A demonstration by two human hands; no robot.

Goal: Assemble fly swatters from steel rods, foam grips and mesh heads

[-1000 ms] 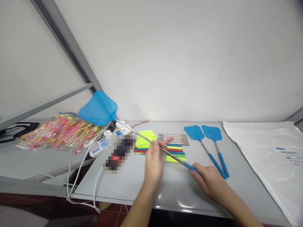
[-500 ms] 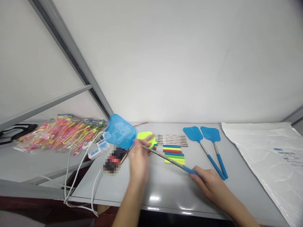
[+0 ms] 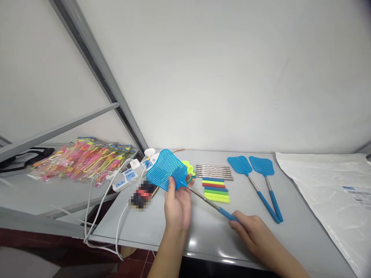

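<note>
A blue fly swatter (image 3: pixel 166 168) with a perforated head, a thin metal rod and a blue grip slants across the middle of the view. Wrapped round its grip is my right hand (image 3: pixel 255 233). My left hand (image 3: pixel 178 208) lies palm up under the neck, its thumb against the lower edge of the head and its fingers partly hidden behind. Behind that hand, yellow swatter heads (image 3: pixel 188 168) show in part. Several metal rods (image 3: pixel 214 172) lie in a row, with coloured grips (image 3: pixel 216 192) below them. Two more blue fly swatters (image 3: pixel 240 165) (image 3: pixel 262 166) rest on the right.
Bagged colourful items (image 3: pixel 84 160) pile up at the left. A white power strip (image 3: pixel 127 178) with trailing cables and a blurred dark phone-like object (image 3: pixel 142 195) lie beside my left hand. A white plastic mailer (image 3: pixel 324 193) covers the right of the grey table (image 3: pixel 139 231).
My left hand has turned palm up and taken the swatter at its neck and head. The swatter's head has shifted right and stopped blurring. My right hand still grips the handle.
</note>
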